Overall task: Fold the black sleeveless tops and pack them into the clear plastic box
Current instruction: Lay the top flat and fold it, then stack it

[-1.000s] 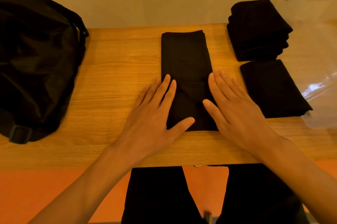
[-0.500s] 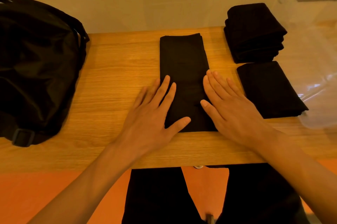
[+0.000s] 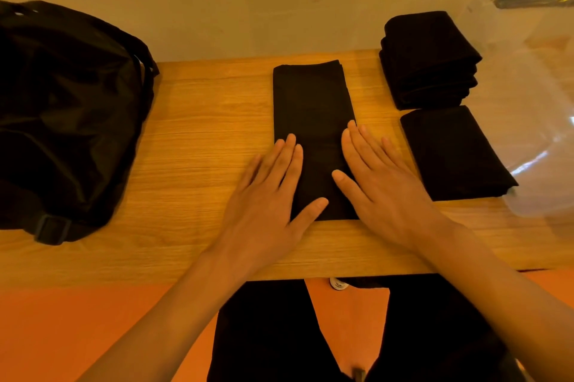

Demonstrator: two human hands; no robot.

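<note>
A black top [image 3: 313, 108], folded into a long narrow strip, lies on the wooden table [image 3: 192, 139] running away from me. My left hand [image 3: 267, 198] rests flat on its near left edge, fingers straight, thumb across the cloth. Flat on the near right edge lies my right hand [image 3: 382, 186]. To the right lies one folded black top [image 3: 453, 151], and behind it a stack of folded tops [image 3: 428, 58]. The clear plastic box [image 3: 540, 108] stands at the far right, partly out of frame.
A large black backpack [image 3: 65, 114] fills the table's left end. A pale wall runs right behind the table. The table's front edge is just below my wrists, with an orange floor [image 3: 93, 329] and my dark trouser legs beneath.
Both hands stay flat on the strip, barely shifted. The camera has tilted up slightly, so everything sits lower in frame.
</note>
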